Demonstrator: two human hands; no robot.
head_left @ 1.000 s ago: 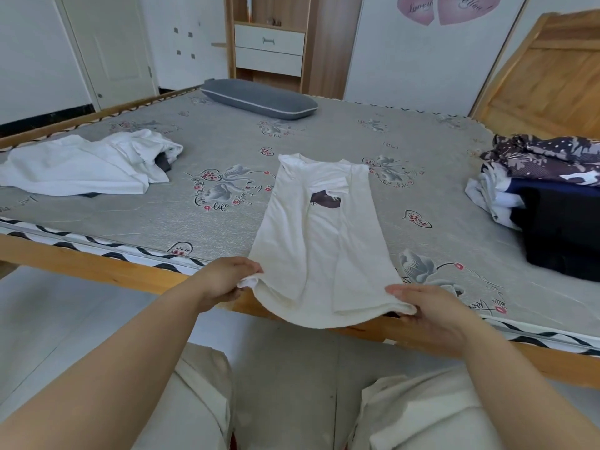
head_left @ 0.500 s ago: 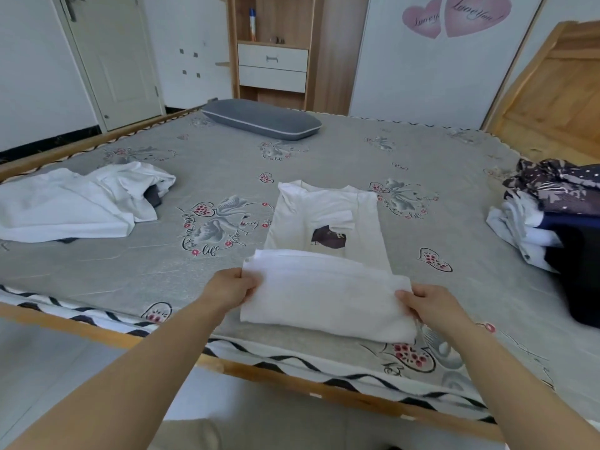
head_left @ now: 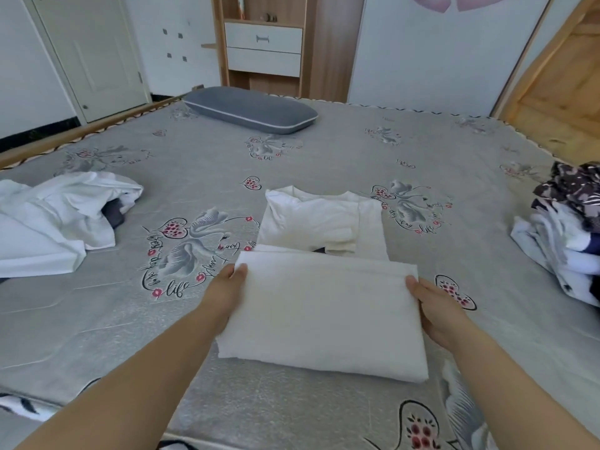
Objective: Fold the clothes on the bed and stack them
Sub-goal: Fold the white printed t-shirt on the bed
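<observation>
A white T-shirt (head_left: 324, 306) lies in the middle of the bed (head_left: 201, 177), its sides folded in and its lower half doubled over toward the collar. My left hand (head_left: 224, 293) grips the left end of the doubled part, thumb on top. At the right end my right hand (head_left: 435, 306) grips it the same way. The fingers of both hands are hidden under the cloth. A stack of folded clothes (head_left: 565, 241), white, navy and patterned, sits at the bed's right edge. A loose heap of white clothes (head_left: 55, 219) lies at the left.
A grey pillow (head_left: 250, 108) lies at the far side of the bed. A wooden headboard (head_left: 558, 92) stands at the right. Beyond the bed are a wooden cabinet with drawers (head_left: 263, 43) and a white door (head_left: 87, 50).
Both hands lifted the shirt's hem from the near bed edge and carried it forward over the upper half, doubling the shirt. The dark print is almost covered now.
</observation>
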